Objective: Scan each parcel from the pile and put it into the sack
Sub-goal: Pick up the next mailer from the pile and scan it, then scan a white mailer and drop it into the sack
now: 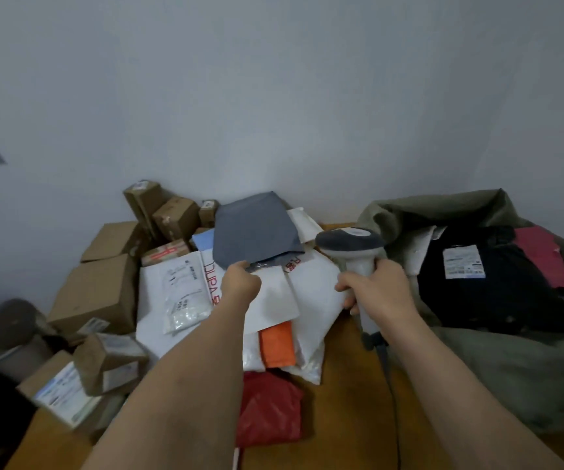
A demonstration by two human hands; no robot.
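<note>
Over the parcel pile (226,300), left hand (239,279) pinching grey mailer (256,228), right hand (375,286) gripping scanner (351,245). Best turned label-up toward scanner before sack (511,368).

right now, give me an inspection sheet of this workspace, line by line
surface: wooden table, bare at the near middle
job's things: grey parcel lifted off the pile of parcels; scanner; olive sack open, black parcel inside
clutter: cardboard boxes at left; red bag near edge
hands: left hand pinches the grey parcel's corner; right hand grips the scanner
cables: scanner cable runs toward the camera
surroundings: plain wall
</note>
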